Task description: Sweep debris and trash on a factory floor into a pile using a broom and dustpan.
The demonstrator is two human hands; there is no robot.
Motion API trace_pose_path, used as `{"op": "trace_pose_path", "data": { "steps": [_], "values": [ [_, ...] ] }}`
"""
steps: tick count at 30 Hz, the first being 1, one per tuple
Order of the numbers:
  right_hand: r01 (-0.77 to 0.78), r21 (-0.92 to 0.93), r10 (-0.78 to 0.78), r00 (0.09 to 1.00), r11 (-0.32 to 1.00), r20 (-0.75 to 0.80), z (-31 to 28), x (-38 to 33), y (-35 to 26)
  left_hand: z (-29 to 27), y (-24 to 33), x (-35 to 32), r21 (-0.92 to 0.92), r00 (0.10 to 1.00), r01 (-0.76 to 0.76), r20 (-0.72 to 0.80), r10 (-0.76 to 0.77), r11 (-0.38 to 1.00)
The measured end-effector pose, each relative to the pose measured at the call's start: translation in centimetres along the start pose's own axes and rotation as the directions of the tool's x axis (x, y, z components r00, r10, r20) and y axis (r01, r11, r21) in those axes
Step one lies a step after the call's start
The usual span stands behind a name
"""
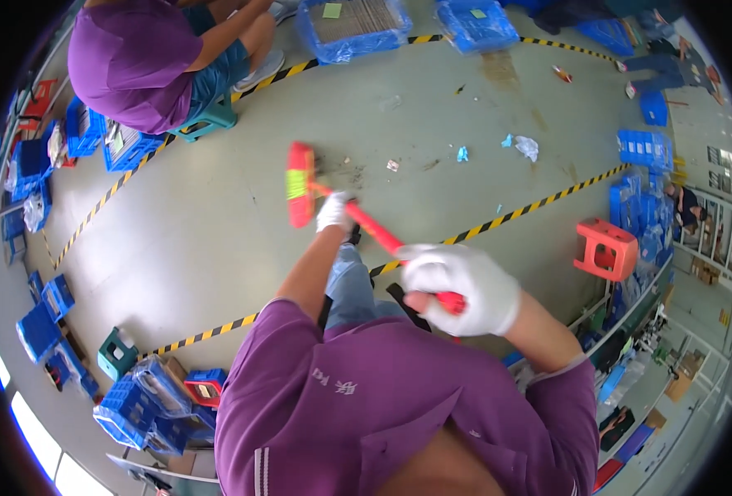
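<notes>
A broom (376, 231) with a red handle and a red and yellow-green head slants across in front of me. Its head (300, 183) rests over the grey floor, to the left of a dark patch of dirt (345, 174). My left hand (333, 213), in a white glove, is closed round the lower handle near the head. Higher up, my white-gloved right hand (461, 285) grips the handle close to its top end and looks slightly blurred. Small litter lies ahead to the right: a pale scrap (393, 165), a light-blue scrap (462, 155) and a clear plastic piece (527, 148).
A person in purple (134, 62) sits on a green stool (209, 122) at far left. Blue crates (130, 405) stand along the left side, with others (645, 149) at right. A red stool (606, 250) stands at right. Yellow-black tape (539, 201) crosses the floor.
</notes>
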State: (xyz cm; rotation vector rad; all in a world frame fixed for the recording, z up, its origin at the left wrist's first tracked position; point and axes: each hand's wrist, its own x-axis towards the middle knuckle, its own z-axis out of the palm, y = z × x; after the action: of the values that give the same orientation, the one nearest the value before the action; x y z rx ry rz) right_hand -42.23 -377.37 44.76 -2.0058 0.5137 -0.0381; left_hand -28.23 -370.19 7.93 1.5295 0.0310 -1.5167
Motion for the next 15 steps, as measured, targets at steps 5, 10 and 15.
{"op": "trace_pose_path", "data": {
  "steps": [5, 10, 15],
  "values": [
    [0.083, -0.233, -0.072, 0.996, 0.969, 0.055, -6.0, 2.0, -3.4, 7.7, 1.0, 2.5, 0.303, 0.857, -0.509, 0.267, 0.441, 0.805],
    [0.137, 0.03, -0.128, 0.971, 0.99, -0.202, -11.7, -1.9, -4.0, 10.4, 12.0, -6.9, 0.787, 0.788, -0.551, 0.381, 0.483, 0.279],
    [0.381, 0.453, -0.364, 0.922, 0.806, -0.13, -7.0, 4.7, 4.7, -5.2, 10.1, -5.8, 0.934, 0.806, -0.224, 0.018, 0.592, 0.277]
  ]
}}
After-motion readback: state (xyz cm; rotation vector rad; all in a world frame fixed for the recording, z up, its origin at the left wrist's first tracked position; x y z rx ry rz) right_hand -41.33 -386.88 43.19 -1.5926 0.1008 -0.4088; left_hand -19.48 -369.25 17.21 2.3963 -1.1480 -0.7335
